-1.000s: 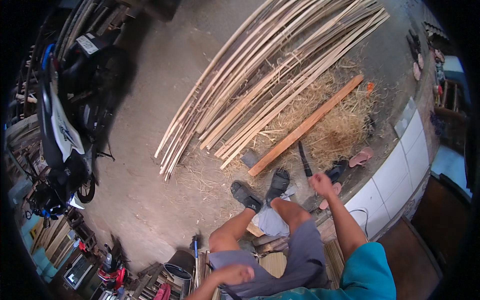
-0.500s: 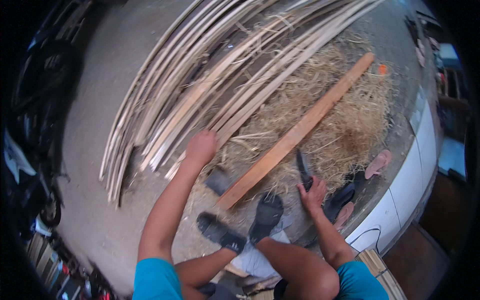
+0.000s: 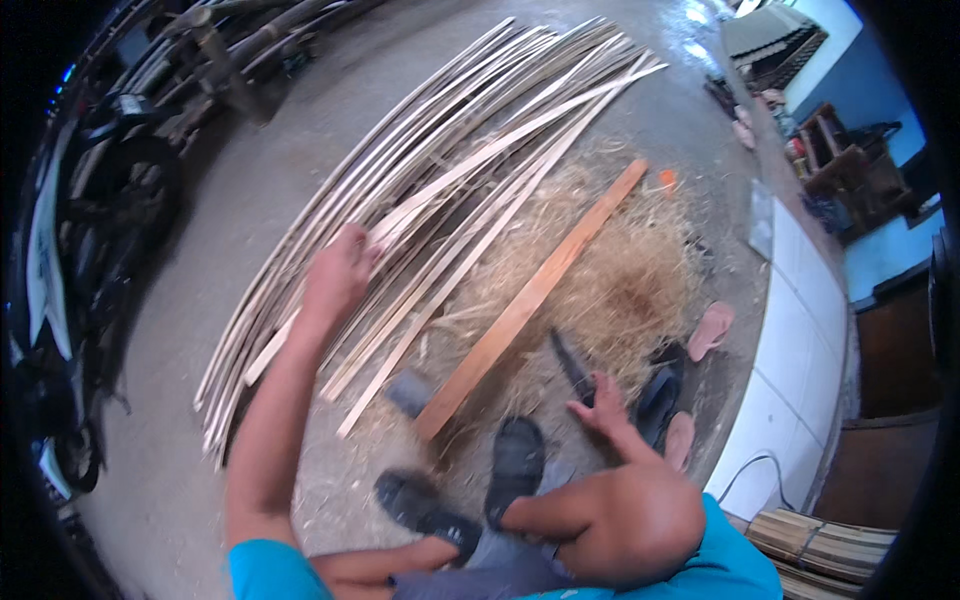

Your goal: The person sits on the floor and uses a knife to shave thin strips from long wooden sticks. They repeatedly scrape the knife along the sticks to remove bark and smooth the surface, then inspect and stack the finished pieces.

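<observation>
Long pale bamboo strips [image 3: 440,140] lie in a loose bundle on the floor ahead, running toward the far right. My left hand [image 3: 338,280] is closed over one wide strip [image 3: 470,158] that lies across the others; its fingertips are partly hidden. Down at the right, my right hand [image 3: 606,408] grips a knife with a dark blade [image 3: 568,358] pointing forward and left. Between my hands a reddish-brown wooden plank [image 3: 540,290] slants away from my feet, its far part over a heap of shavings [image 3: 630,275].
A grey block [image 3: 408,393] sits beside the plank's near end. Pink sandals [image 3: 711,331] and dark footwear [image 3: 657,400] lie along the white tiled ledge [image 3: 780,370] at right. A motorcycle [image 3: 75,290] stands at left. Bundled slats [image 3: 825,545] are at lower right.
The view has tilted toward the far floor. My left hand has moved leftward across the bundle, from the strips' near ends to the wide strip. The knife stays in my right hand.
</observation>
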Demonstrator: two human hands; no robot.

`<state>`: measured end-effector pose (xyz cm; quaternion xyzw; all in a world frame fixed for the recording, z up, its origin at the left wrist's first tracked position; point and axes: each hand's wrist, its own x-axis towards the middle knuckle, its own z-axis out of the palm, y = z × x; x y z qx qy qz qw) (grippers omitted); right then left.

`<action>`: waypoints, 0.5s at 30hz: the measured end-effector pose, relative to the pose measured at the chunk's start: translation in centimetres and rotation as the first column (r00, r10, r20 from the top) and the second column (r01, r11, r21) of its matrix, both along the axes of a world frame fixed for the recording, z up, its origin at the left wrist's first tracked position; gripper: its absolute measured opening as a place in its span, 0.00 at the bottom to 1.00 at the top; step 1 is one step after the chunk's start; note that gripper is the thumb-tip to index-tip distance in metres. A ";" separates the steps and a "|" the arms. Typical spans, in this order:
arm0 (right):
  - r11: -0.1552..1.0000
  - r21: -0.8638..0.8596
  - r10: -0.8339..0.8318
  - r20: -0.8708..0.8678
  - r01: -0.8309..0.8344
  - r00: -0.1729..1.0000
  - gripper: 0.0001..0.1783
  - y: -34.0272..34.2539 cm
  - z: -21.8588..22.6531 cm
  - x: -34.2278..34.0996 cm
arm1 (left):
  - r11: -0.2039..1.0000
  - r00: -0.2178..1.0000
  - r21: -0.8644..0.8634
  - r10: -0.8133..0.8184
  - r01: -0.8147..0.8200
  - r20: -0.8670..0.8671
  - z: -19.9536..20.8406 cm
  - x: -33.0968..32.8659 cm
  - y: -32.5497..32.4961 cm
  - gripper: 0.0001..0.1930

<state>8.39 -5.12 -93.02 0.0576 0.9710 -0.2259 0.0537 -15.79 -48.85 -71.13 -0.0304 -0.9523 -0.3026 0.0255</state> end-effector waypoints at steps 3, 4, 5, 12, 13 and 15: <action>0.992 0.095 0.081 -0.002 -0.080 0.997 0.36 1.9 -0.3 2.2 | 0.995 0.982 -0.075 -0.050 0.064 0.184 0.0 1.8 2.0 0.18; 0.998 0.065 0.021 0.031 -0.023 0.999 0.35 2.1 -1.1 2.7 | 0.996 0.969 -0.023 -0.081 0.089 0.233 -2.5 2.9 2.1 0.19; 0.998 0.052 -0.045 0.066 0.042 0.997 0.33 2.4 -1.6 3.3 | 0.992 0.953 0.045 -0.124 0.116 0.277 -4.6 3.9 3.0 0.19; 0.609 -0.583 -0.300 0.458 0.538 0.837 0.14 -0.1 2.5 6.9 | 0.953 0.932 -0.295 0.048 0.064 0.358 -14.4 15.0 12.7 0.34; 0.602 -0.596 -0.288 0.460 0.532 0.840 0.13 -0.7 3.4 7.4 | 0.954 0.922 -0.286 0.028 0.091 0.387 -15.5 14.9 12.6 0.36; 0.584 -0.622 -0.264 0.462 0.521 0.847 0.12 -1.5 4.2 7.9 | 0.953 0.899 -0.267 -0.015 0.146 0.438 -16.4 14.3 12.4 0.37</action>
